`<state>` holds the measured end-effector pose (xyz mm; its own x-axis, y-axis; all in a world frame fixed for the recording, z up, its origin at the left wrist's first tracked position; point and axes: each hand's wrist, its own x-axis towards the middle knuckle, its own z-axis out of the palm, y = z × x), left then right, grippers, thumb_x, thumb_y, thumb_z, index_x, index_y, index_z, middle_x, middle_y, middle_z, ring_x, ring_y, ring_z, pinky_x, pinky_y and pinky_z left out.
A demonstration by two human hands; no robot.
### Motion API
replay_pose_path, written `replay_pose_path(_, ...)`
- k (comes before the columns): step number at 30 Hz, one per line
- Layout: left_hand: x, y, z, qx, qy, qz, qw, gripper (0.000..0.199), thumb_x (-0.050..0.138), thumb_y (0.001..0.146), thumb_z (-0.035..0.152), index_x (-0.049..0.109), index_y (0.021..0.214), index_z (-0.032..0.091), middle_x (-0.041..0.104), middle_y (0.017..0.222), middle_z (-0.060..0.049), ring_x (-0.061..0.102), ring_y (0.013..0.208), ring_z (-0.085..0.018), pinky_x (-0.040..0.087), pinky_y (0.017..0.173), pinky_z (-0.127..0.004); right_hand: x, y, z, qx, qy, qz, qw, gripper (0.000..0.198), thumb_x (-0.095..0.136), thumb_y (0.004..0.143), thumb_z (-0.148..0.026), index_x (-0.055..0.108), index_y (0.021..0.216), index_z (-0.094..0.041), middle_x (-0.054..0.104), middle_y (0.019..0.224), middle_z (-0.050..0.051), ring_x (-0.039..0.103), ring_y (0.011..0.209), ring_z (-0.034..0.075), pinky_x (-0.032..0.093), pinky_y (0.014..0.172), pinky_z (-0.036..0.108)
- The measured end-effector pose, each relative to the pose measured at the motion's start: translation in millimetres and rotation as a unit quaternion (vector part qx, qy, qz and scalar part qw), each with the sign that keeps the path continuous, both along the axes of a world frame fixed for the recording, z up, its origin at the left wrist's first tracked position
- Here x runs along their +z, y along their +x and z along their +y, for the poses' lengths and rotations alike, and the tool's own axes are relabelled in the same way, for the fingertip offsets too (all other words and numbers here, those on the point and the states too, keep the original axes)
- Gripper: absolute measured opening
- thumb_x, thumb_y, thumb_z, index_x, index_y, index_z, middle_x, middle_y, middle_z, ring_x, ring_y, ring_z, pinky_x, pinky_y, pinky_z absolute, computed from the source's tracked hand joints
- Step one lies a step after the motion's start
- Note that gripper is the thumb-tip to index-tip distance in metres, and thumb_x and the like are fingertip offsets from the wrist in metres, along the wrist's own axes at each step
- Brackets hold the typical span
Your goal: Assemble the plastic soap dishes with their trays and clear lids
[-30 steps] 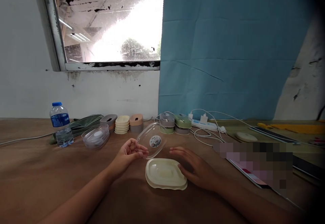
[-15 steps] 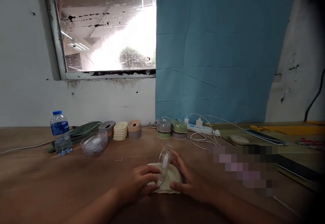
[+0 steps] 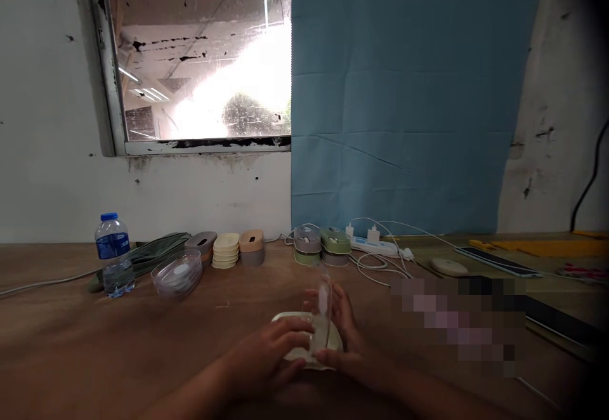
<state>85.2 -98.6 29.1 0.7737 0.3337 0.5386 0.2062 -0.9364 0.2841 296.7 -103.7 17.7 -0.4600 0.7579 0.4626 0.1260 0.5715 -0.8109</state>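
A clear plastic lid (image 3: 324,309) with a white oval on it stands nearly on edge over a cream, shallow oval piece (image 3: 285,314) on the table. My right hand (image 3: 351,341) grips the lid from the right, thumb in front and fingers behind. On the other side, my left hand (image 3: 276,350) has its fingers stretched and apart, the tips at the lid's left face; whether they press on it I cannot tell. Both hands partly cover the cream piece, and the left hand is a little blurred.
Along the back stand clear lids (image 3: 177,274), a grey box (image 3: 202,242), stacked cream pieces (image 3: 226,252), an orange-topped box (image 3: 252,247), two lidded boxes (image 3: 307,245), and a power strip (image 3: 375,244) with cables. A water bottle (image 3: 113,255) is at left, a phone (image 3: 497,261) at right.
The clear lid has turned from a leftward tilt to nearly upright and shifted right. My right hand has closed round its edge, and my left fingers have moved right with it.
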Motion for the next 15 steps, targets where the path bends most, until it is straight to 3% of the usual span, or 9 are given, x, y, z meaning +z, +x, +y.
replay_pose_path(4, -0.4, -27, 25, 0.093, -0.025, -0.071, 0.993, 0.022, 0.047, 0.082, 0.015, 0.047, 0.103, 0.021, 0.054, 0.115, -0.010, 0.051, 0.109, -0.019, 0.041, 0.093, -0.030, 4, 20, 20, -0.110, 0.081, -0.054, 0.989, 0.094, 0.065, 0.070, -0.047, 0.002, 0.137, -0.026, 0.034, 0.132, 0.014, 0.035, 0.123, 0.028, 0.029, 0.101, 0.048)
replay_pose_path(9, -7.4, -67, 63, 0.272, 0.010, -0.140, 0.952, 0.015, 0.046, 0.079, 0.014, 0.049, 0.092, 0.019, 0.056, 0.098, -0.008, 0.053, 0.097, -0.021, 0.042, 0.088, -0.035, 8, 56, 50, -0.257, 0.125, -0.211, 0.935, 0.077, 0.061, 0.066, -0.028, 0.025, 0.134, -0.023, 0.035, 0.135, 0.011, 0.035, 0.123, 0.030, 0.031, 0.098, 0.049)
replay_pose_path(12, -15.4, -78, 85, 0.380, 0.032, -0.108, 0.918, 0.016, 0.044, 0.076, 0.014, 0.049, 0.091, 0.016, 0.056, 0.096, -0.010, 0.054, 0.096, -0.022, 0.043, 0.088, -0.036, 5, 70, 62, -0.294, 0.137, -0.284, 0.902, 0.070, 0.059, 0.063, -0.024, 0.036, 0.129, -0.021, 0.043, 0.129, 0.010, 0.041, 0.118, 0.031, 0.033, 0.097, 0.048)
replay_pose_path(15, -18.1, -75, 113, 0.427, 0.055, -0.038, 0.902, 0.024, 0.047, 0.073, 0.015, 0.051, 0.097, 0.013, 0.055, 0.104, -0.013, 0.052, 0.103, -0.025, 0.041, 0.091, -0.037, 0, 76, 67, -0.301, 0.133, -0.304, 0.894, 0.065, 0.059, 0.063, -0.026, 0.041, 0.125, -0.020, 0.046, 0.127, 0.011, 0.043, 0.116, 0.032, 0.033, 0.096, 0.050)
